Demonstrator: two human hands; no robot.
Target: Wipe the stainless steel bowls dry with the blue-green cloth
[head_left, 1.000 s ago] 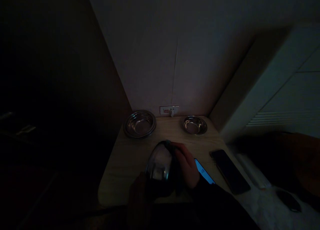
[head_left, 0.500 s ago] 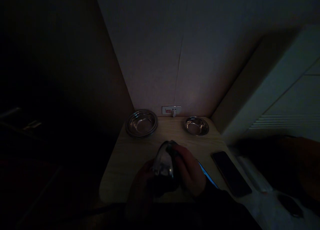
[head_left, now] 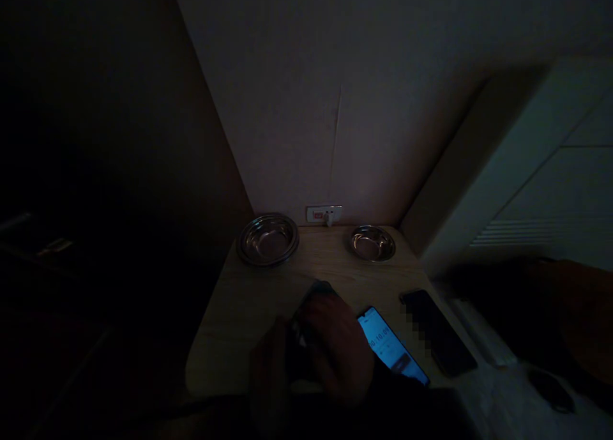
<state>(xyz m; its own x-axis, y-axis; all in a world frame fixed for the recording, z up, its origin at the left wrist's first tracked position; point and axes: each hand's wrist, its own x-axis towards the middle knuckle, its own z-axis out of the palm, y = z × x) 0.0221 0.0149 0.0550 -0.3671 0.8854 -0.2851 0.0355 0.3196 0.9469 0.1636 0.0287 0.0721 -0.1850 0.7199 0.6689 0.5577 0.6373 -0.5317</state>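
The light is dim and my hands are partly blurred. My left hand [head_left: 269, 363] is closed on a shiny metal bowl [head_left: 301, 339], of which only a small bright patch shows between my hands. Over the bowl lies my right hand [head_left: 338, 344], its fingers curled round a dark greenish cloth [head_left: 322, 288] that sticks out above the knuckles. Both hands are close together over the near part of the table. Just right of my right hand is a phone with a lit timer screen [head_left: 390, 344].
On the wooden table [head_left: 230, 312], stacked metal bowls [head_left: 268, 239] stand back left and a smaller metal bowl [head_left: 372, 243] back right. A dark phone [head_left: 438, 334] lies at the right edge. A wall socket [head_left: 324, 214] with a plug sits behind the table.
My right hand has moved down and over the bowl, covering most of it, where its shiny side showed before. The lit phone screen is now largely uncovered.
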